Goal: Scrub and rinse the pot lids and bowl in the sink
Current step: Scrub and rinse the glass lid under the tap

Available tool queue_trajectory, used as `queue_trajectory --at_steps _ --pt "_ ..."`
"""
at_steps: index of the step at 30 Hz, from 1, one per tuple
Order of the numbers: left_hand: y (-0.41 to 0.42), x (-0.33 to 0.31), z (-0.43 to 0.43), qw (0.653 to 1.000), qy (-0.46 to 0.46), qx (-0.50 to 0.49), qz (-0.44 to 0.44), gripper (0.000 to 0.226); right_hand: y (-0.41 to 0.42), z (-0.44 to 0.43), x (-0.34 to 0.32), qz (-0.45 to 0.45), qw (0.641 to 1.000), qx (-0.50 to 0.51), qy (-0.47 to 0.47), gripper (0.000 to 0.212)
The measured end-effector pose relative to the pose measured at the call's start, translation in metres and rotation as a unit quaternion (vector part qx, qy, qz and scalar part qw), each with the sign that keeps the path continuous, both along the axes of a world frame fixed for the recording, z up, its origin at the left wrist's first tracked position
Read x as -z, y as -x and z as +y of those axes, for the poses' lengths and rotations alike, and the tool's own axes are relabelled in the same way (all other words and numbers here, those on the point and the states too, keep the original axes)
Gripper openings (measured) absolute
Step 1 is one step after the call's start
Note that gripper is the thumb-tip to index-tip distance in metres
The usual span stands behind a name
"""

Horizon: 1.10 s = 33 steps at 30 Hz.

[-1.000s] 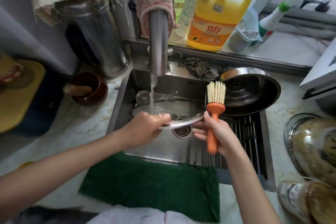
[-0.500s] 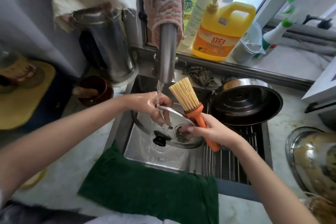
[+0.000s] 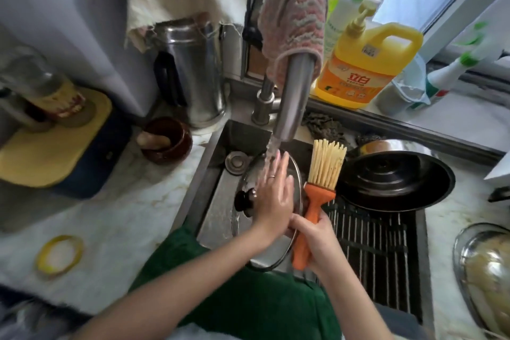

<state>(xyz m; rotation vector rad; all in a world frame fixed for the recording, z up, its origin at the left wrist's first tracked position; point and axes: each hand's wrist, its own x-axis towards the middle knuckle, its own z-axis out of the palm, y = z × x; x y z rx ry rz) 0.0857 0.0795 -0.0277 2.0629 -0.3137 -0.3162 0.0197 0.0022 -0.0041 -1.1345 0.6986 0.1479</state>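
Left hand [image 3: 273,196], fingers flat, is pressing the round black-knobbed glass pot lid [image 3: 248,176], tilted in the steel sink [image 3: 209,201] under running water; right hand [image 3: 317,237] is gripping the orange-handled bristle brush [image 3: 317,196], idle; judging that rotating the lid is rinsing every edge.

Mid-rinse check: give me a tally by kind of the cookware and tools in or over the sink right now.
Glass lid: 1
Brush: 1
Black pot: 1
Total: 3
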Motion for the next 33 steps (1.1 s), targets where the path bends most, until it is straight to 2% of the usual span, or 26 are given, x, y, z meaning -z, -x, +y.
queue_trajectory --at_steps 1,2,4,6,8,11,12,14,16,18,20,22,24,26,27,29,31,33 --pt "-0.005 0.000 0.001 1.000 0.023 0.018 -0.002 0.049 0.002 0.004 0.000 0.003 1.000 0.000 0.001 0.057" --pt "-0.017 0.001 0.002 0.999 0.040 0.033 0.014 0.049 0.004 0.006 -0.001 -0.004 1.000 0.004 -0.014 0.054" --pt "-0.051 0.015 0.007 0.994 0.064 -0.018 0.084 0.050 0.006 0.012 -0.006 -0.024 0.998 0.001 -0.060 0.040" --pt "-0.065 0.019 0.010 0.988 -0.007 -0.075 0.138 0.044 0.004 0.014 -0.013 -0.034 0.998 -0.010 -0.058 0.039" --pt "-0.040 0.016 0.006 0.994 -0.018 -0.055 0.095 0.047 0.001 0.013 -0.013 -0.027 0.999 -0.011 -0.036 0.038" --pt "-0.005 0.004 0.005 0.999 0.043 -0.009 0.003 0.055 0.000 0.011 -0.012 -0.018 1.000 -0.023 0.009 0.056" --pt "-0.014 0.006 0.007 0.998 0.066 -0.008 0.006 0.055 0.000 0.012 -0.012 -0.019 0.999 -0.033 0.013 0.059" --pt "-0.050 0.010 0.010 0.986 0.134 -0.057 0.075 0.054 0.000 0.015 -0.015 -0.032 0.997 -0.070 0.005 0.059" --pt "-0.071 0.011 0.014 0.980 0.129 -0.094 0.120 0.054 -0.004 0.017 -0.023 -0.047 0.995 -0.091 -0.001 0.054" --pt "-0.048 0.009 0.013 0.989 0.084 -0.080 0.092 0.054 -0.009 0.015 -0.025 -0.043 0.996 -0.072 0.002 0.041" --pt "-0.012 0.003 0.014 0.995 0.080 -0.045 0.036 0.053 -0.010 0.014 -0.024 -0.022 0.998 -0.049 0.013 0.031" --pt "-0.014 0.012 0.020 0.995 0.099 -0.014 0.019 0.049 -0.011 0.019 -0.020 -0.017 0.999 -0.040 0.003 0.039" --pt "-0.050 0.021 0.022 0.988 0.122 -0.037 0.087 0.046 -0.014 0.024 -0.018 -0.024 0.998 -0.048 -0.022 0.041" --pt "-0.081 0.028 0.025 0.976 0.093 -0.093 0.174 0.047 -0.021 0.028 -0.019 -0.031 0.997 -0.061 -0.029 0.040" --pt "-0.079 0.025 0.026 0.979 0.055 -0.094 0.170 0.050 -0.024 0.029 -0.019 -0.030 0.997 -0.055 -0.036 0.038" --pt "-0.045 0.018 0.028 0.998 -0.016 -0.030 0.061 0.052 -0.026 0.033 -0.017 -0.012 0.998 -0.011 -0.053 0.025" --pt "-0.003 0.012 0.038 0.999 0.007 0.032 -0.033 0.049 -0.023 0.037 -0.012 0.016 0.998 0.030 -0.052 0.019" --pt "0.007 0.016 0.049 0.995 0.035 0.070 -0.064 0.046 -0.019 0.040 -0.009 0.014 0.996 0.050 -0.077 0.017"
